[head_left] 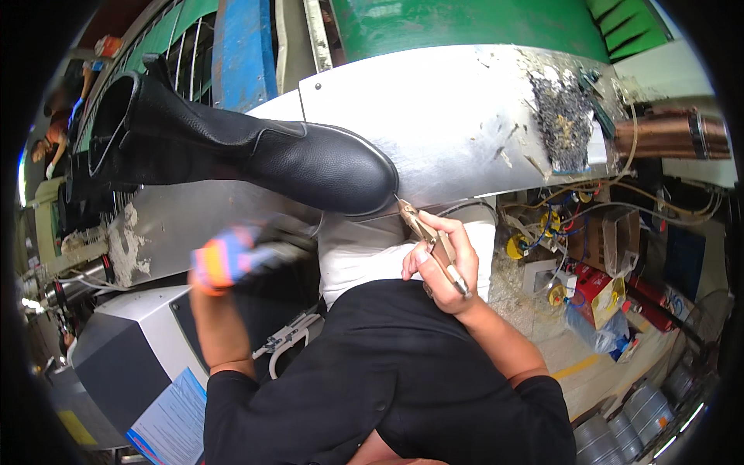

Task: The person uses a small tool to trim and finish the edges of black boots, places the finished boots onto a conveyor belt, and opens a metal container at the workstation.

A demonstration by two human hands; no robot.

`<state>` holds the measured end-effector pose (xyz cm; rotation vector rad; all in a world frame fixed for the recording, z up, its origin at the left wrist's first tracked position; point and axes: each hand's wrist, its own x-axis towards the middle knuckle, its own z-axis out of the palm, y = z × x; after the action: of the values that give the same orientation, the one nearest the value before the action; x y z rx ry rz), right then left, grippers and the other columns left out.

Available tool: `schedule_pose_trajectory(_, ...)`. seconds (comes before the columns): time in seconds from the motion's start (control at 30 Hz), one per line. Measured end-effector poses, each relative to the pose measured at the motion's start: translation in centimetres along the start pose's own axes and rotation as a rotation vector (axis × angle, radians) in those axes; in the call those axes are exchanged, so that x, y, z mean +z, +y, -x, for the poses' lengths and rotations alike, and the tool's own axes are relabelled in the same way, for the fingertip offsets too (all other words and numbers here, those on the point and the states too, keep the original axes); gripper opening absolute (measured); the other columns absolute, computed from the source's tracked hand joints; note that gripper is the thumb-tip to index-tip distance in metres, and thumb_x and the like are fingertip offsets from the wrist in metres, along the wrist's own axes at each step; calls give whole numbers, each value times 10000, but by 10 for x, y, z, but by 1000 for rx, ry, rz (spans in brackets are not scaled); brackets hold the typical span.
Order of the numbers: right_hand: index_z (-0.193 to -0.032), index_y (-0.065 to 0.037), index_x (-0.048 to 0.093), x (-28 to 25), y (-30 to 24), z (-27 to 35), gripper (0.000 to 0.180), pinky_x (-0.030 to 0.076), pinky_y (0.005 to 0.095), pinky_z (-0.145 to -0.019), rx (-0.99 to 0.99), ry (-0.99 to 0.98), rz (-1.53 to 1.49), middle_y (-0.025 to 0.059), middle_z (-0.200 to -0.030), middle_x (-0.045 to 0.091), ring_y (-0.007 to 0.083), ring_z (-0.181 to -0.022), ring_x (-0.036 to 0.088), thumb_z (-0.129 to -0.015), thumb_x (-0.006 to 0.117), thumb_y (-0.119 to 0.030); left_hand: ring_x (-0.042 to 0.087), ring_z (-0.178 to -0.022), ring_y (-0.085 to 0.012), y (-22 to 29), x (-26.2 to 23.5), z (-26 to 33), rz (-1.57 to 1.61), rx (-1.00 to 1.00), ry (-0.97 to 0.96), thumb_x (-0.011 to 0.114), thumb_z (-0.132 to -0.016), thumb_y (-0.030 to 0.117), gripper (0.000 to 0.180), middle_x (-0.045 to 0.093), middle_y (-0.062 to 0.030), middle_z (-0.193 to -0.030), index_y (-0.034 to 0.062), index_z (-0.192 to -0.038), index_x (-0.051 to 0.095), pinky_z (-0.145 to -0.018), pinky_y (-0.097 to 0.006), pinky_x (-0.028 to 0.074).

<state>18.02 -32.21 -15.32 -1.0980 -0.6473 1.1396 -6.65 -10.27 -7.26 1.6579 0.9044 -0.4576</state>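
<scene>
"Silver-toned metal shows in the right hand (438, 275). State the grip."

"Fingers are wrapped around the hand tool (418, 223), leaving little opening; its narrow tip points away from the body. The left hand (256, 252) wears a glove and is blurred. Its finger opening, and whether it has hold of anything, cannot be told."

"Locate the workpiece."

"The black boot (256, 151) lies just beyond both hands, along the near side of the metal table (453, 101). Toe faces right, shaft opening faces left. The tool tip is at the toe's lower edge; contact cannot be confirmed."

"Recommended method?"

"By judgement: keep the tip low, following the seam between upper and sole. Apply small, controlled strokes. Caution: a slip upward could score the smooth leather. Steady the boot with the gloved hand, fingers clear of the tip's path."

"Any hazard farther off?"

"Yes. The table carries a dark, crusted patch (559, 120) right of the toe. Keep the leather off it. Behind the table stands a green panel (465, 27); it should not hinder the wrist."
</scene>
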Motion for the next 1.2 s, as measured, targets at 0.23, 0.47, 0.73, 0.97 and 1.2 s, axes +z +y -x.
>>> schedule_pose_trajectory(0.23, -1289, 78, 420, 0, -7, -3, 380, 516, 309, -626, 20, 7, -98, 91, -720, 594, 143, -621, 602, -920, 489, 17, 586, -785, -201, -69, -107, 11, 253, 185, 1173, 626, -929, 221, 306, 628, -52, -939, 48, -1180, 605, -698, -324, 496)
schedule_pose_trajectory(0.47, -1320, 90, 399, -5, -22, -42, 432, 512, 351, -609, 144, -32, -214, 111, -701, 531, 226, -612, 592, -921, 509, -34, 563, -947, -148, -136, -48, 11, 663, 627, 1166, 542, -988, 237, 363, 586, -48, -1126, 66, -1308, 538, -839, -334, 485)
schedule_pose_trajectory(0.73, -1303, 95, 438, 4, -34, -98, 436, 481, 322, -546, 212, -137, -150, 86, -696, 514, 183, -553, 553, -905, 515, -67, 542, -1026, -179, -118, 64, 56, 730, 665, 1360, 516, -999, 275, 404, 557, -66, -1196, 61, -1341, 506, -901, -356, 461)
schedule_pose_trajectory(0.97, -1255, 66, 457, 18, 4, -52, 373, 394, 221, -490, -120, -51, 189, 34, -650, 546, 61, -510, 492, -890, 518, 18, 523, -1094, -206, -116, 86, 61, 725, 648, 1397, 493, -1008, 310, 442, 532, -82, -1258, 57, -1370, 478, -955, -375, 439)
schedule_pose_trajectory(1.2, -1268, -10, 490, 21, 25, -14, 625, 548, 352, -618, -373, -250, 570, 161, -919, 679, 307, -706, 689, -695, 737, -56, 505, -1162, -233, -111, 90, 61, 738, 642, 1407, 470, -1018, 344, 480, 506, -98, -1319, 53, -1399, 450, -1010, -394, 418)
